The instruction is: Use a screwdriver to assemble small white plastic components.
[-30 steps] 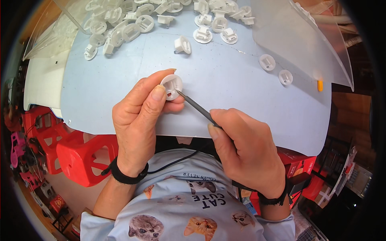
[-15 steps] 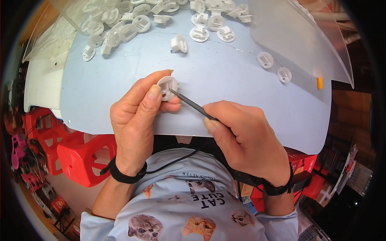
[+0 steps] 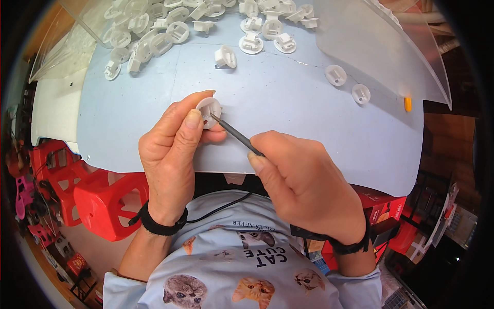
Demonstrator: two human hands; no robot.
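Between the thumb and fingers of my left hand (image 3: 172, 141) is a small round white plastic part (image 3: 208, 107), its recessed side turned up. My right hand (image 3: 306, 180) grips a slim dark grey pointed tool (image 3: 234, 133) like a pen. The tool's tip reaches into the recess of the white part; whether it touches the inside I cannot tell. A small dark red spot shows inside the part, close to my left thumb. Both hands are above the near half of the light blue work surface (image 3: 288, 108).
Many similar white parts (image 3: 160, 44) lie heaped at the far left and centre. One part (image 3: 225, 56) lies apart, and two more (image 3: 335, 75) sit to the right. Clear plastic panels (image 3: 381, 46) flank the surface. A yellow piece (image 3: 408, 104) lies at the right; red stools (image 3: 98, 203) stand below left.
My right hand and the tool have shifted slightly left, together with the white part. The tool's tip stays in the part's recess. The view has shifted slightly.
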